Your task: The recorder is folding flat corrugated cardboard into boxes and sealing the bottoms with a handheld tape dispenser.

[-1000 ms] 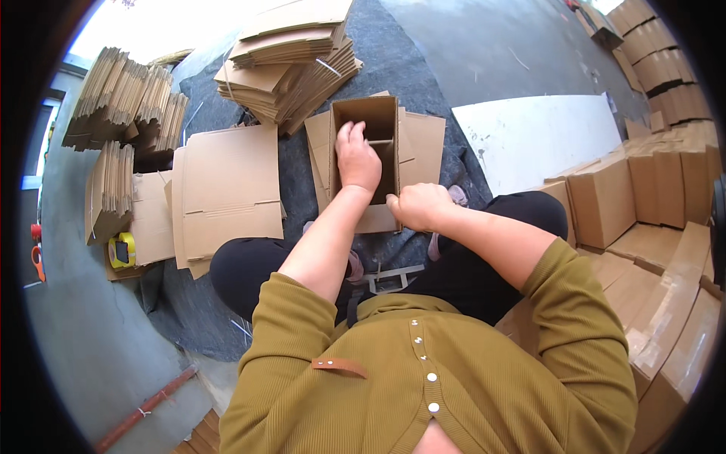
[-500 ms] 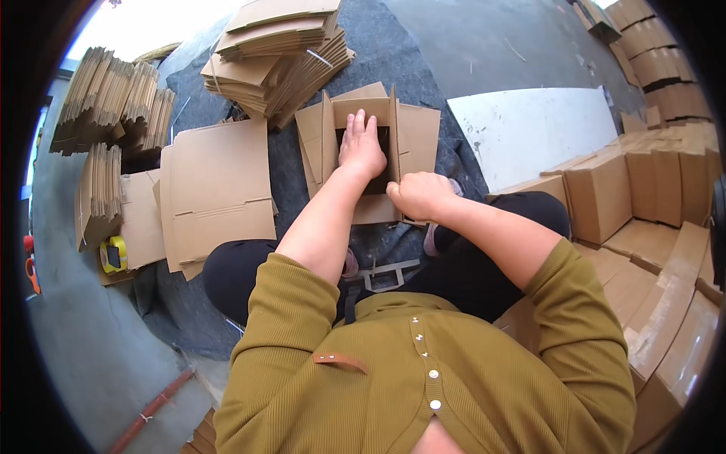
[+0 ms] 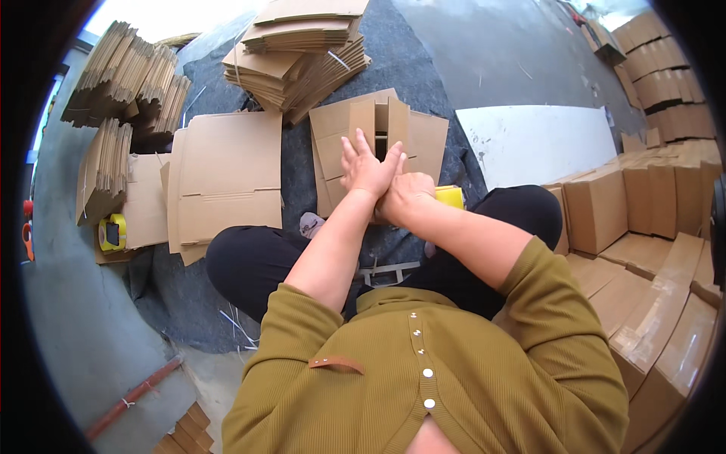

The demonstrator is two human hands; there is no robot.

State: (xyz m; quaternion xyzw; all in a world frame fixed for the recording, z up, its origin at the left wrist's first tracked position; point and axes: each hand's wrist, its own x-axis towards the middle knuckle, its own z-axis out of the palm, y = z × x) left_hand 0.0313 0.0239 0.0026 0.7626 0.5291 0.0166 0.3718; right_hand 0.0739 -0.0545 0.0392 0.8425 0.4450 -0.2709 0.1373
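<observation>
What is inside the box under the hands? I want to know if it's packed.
The box shows only a dark slit between its flaps; the left hand covers the rest.

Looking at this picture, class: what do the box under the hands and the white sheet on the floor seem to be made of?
The box looks like brown corrugated cardboard, matt: creased flaps, and the flat stacks nearby show layered edges. The left hand presses on it. The white sheet is smooth, flat and slightly smudged; it may be painted board or plastic, but the picture leaves that open.
</observation>
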